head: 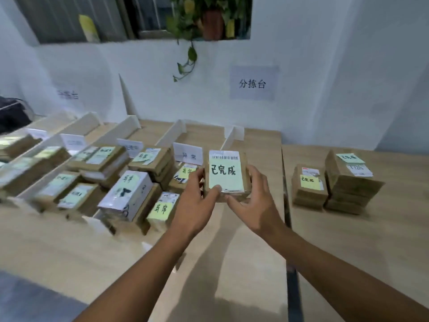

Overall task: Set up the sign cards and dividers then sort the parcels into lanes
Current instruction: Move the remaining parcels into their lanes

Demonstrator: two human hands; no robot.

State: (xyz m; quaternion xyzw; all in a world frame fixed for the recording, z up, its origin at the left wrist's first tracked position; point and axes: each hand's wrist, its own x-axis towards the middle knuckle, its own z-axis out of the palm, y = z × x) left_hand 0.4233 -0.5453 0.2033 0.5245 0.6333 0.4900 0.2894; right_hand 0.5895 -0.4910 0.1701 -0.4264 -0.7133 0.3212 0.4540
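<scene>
Parcel [226, 176] between left hand [197, 205] and right hand [255, 205], fingers round its edges

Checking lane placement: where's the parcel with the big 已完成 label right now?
Head view, centre: the parcel is held between the left hand and right hand, just right of the 异常 sign card.

Brown parcel [245, 160] at centre, topped with pale green note [226, 173] in black handwriting and white label [224, 156] striped with black bars. White dividers [170, 135] far left. Pale wood-grain bench [255, 263]. Green plant [185, 19], reddish pot [212, 24].
</scene>
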